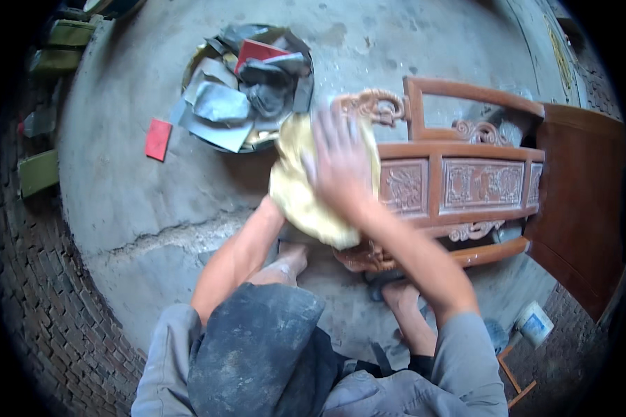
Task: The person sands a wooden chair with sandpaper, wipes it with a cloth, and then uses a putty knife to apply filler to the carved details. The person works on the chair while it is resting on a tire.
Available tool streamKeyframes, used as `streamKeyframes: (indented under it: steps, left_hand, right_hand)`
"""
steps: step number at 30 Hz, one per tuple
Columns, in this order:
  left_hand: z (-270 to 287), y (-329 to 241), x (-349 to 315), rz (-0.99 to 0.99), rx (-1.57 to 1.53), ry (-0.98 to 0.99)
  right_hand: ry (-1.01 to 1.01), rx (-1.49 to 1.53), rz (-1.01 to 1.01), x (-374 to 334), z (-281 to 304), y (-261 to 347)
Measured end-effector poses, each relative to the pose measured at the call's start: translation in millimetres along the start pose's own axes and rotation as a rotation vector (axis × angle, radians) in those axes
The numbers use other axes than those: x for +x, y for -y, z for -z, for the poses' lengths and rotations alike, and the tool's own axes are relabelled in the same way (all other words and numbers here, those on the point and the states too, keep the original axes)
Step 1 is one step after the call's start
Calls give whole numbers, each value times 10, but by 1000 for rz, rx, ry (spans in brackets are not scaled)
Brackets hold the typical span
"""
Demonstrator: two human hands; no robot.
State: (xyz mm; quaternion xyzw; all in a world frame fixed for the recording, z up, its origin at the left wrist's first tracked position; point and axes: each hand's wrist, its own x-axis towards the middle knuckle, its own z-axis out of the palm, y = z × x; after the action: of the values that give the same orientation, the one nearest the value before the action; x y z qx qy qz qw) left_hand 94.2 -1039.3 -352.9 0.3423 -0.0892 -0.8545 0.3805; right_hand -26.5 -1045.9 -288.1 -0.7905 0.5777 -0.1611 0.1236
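Observation:
My right hand (339, 156) lies across a pale yellow, crumpled cloth-like sheet (309, 198), its fingers stretched out and slightly smeared by motion. Under the sheet's left edge my left forearm (247, 240) disappears, so the left hand and its fingers are hidden. The sheet covers the left end of a carved reddish-brown wooden furniture piece (435, 177). Whitish dust sits in the relief of its carved panels (483, 184). Scrolled carving (372, 105) shows just beyond my right fingers.
A round tub (219, 147) heaped with grey and red abrasive-looking sheets stands at the far left of the work. Beside it a red sheet (158, 139) lies on the concrete floor. A large brown wooden panel (581, 201) adjoins the furniture's right end. A white bucket (533, 324) stands at lower right.

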Motion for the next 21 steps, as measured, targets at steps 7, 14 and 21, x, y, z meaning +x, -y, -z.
streamKeyframes:
  steps: [7,14,21]
  left_hand:
    - [218,26,93,242,-638,320]
    - [411,-24,96,397,-535,256]
    - [329,-97,11,319,-533,296]
  right_hand:
    - [-133,-137,-34,559,-24,-281]
    - [222,7,88,-1066,-41,270]
    - [173,12,-131,81,87,-59]
